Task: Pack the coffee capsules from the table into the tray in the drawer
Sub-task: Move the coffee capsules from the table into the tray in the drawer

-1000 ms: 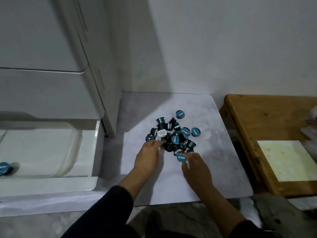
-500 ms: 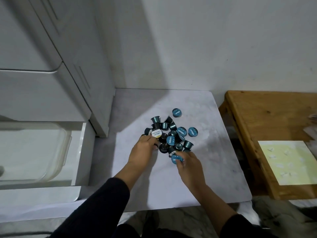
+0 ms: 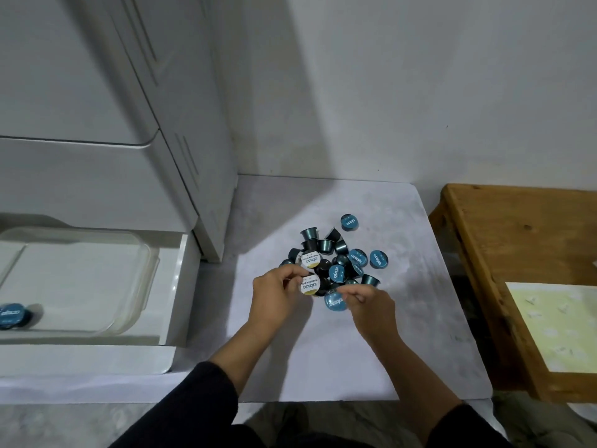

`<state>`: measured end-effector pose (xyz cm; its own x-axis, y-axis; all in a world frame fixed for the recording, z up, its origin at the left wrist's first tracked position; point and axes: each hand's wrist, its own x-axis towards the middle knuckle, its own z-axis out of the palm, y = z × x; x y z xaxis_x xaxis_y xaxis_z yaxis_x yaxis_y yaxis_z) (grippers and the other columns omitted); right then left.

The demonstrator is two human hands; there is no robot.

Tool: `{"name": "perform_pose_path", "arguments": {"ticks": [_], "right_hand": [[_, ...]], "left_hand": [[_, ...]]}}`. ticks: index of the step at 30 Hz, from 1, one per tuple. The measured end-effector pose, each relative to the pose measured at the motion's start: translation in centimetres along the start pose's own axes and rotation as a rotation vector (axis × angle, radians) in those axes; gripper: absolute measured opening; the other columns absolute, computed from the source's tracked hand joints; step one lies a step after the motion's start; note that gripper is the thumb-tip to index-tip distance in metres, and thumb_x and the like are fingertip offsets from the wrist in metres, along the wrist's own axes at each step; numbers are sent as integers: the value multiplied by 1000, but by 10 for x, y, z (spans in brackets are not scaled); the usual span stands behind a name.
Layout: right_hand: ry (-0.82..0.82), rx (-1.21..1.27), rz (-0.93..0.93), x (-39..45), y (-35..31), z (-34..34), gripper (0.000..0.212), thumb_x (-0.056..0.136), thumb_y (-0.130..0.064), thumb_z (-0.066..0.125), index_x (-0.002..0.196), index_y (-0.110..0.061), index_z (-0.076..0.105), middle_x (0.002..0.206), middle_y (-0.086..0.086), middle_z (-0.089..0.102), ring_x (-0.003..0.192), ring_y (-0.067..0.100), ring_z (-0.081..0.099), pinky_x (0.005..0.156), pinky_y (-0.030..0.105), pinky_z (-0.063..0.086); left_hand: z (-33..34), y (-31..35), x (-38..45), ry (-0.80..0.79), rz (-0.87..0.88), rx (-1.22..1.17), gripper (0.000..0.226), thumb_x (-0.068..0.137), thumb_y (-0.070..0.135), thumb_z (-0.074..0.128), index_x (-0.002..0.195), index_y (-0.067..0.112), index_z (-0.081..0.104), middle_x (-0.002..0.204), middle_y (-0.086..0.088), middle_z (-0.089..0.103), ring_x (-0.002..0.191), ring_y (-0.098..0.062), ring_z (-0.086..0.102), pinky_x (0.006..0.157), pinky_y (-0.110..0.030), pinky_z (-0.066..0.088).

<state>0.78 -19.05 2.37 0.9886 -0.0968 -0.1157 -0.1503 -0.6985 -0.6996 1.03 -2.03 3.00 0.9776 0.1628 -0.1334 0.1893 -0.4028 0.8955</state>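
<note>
A pile of several coffee capsules [image 3: 336, 257], dark with blue lids and two with white lids, lies on the grey marbled table [image 3: 403, 334]. My left hand [image 3: 277, 295] pinches a white-lidded capsule [image 3: 310, 285] at the pile's near left edge. A blue-lidded capsule [image 3: 335, 301] is pinched by my right hand [image 3: 371, 307] at the near edge. To the left, the open white drawer [image 3: 176, 286] holds a clear tray [image 3: 142, 286] with one blue-lidded capsule [image 3: 13, 315] in it.
A white cabinet [image 3: 129, 124] rises above the drawer and borders the table's left side. A wooden side table [image 3: 504, 253] with a pale yellow sheet [image 3: 562, 324] stands at the right. A white wall runs behind.
Both hands have closed on capsules at the pile's near edge and lifted them slightly. The view has shifted, so the drawer's tray and its capsule show again.
</note>
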Motion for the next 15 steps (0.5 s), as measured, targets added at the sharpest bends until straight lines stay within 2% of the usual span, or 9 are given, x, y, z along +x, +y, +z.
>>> {"name": "perform_pose_path", "arguments": {"ticks": [3, 5, 8, 11, 13, 15], "right_hand": [[41, 175, -37, 4, -18, -10, 19, 82, 1, 60, 87, -11, 75, 85, 5, 74, 65, 2, 62, 62, 5, 45], [25, 289, -34, 6, -37, -20, 22, 83, 3, 58, 86, -12, 74, 78, 3, 71, 64, 6, 63, 61, 16, 50], [-18, 409, -22, 6, -73, -34, 22, 85, 6, 54, 88, -7, 72, 64, -4, 62, 45, -5, 53, 47, 6, 39], [-65, 444, -68, 3, -107, -40, 23, 85, 4, 55, 86, -10, 73, 72, -8, 66, 55, -11, 58, 55, 2, 43], [-96, 441, -105, -1, -128, -37, 26, 85, 0, 56, 82, -19, 73, 78, -11, 70, 63, -6, 61, 60, 4, 46], [-132, 434, -138, -8, -150, -31, 27, 85, -2, 57, 80, -23, 74, 78, -11, 72, 63, 4, 61, 60, 11, 48]], "left_hand": [[-16, 16, -1, 25, 15, -41, 23, 86, 4, 59, 93, 20, 73, 84, 9, 71, 75, 1, 63, 71, -1, 43], [-30, 29, -3, 27, 29, -89, 23, 86, 4, 59, 93, 21, 74, 86, 8, 72, 80, -6, 66, 77, -9, 49], [-59, 48, -9, 23, 60, -137, 25, 86, 5, 59, 90, 25, 74, 83, 14, 70, 78, -3, 67, 74, -8, 49], [-96, 61, -14, 2, 93, -168, 30, 86, 8, 61, 83, 35, 72, 85, 15, 73, 79, -1, 69, 79, -12, 51], [-123, 67, -18, -1, 125, -185, 29, 85, 8, 62, 83, 35, 74, 87, 11, 75, 84, -5, 70, 83, -21, 53], [-153, 69, -22, 15, 151, -175, 27, 85, 6, 63, 85, 31, 75, 86, 13, 75, 84, -4, 70, 80, -20, 54]]}}
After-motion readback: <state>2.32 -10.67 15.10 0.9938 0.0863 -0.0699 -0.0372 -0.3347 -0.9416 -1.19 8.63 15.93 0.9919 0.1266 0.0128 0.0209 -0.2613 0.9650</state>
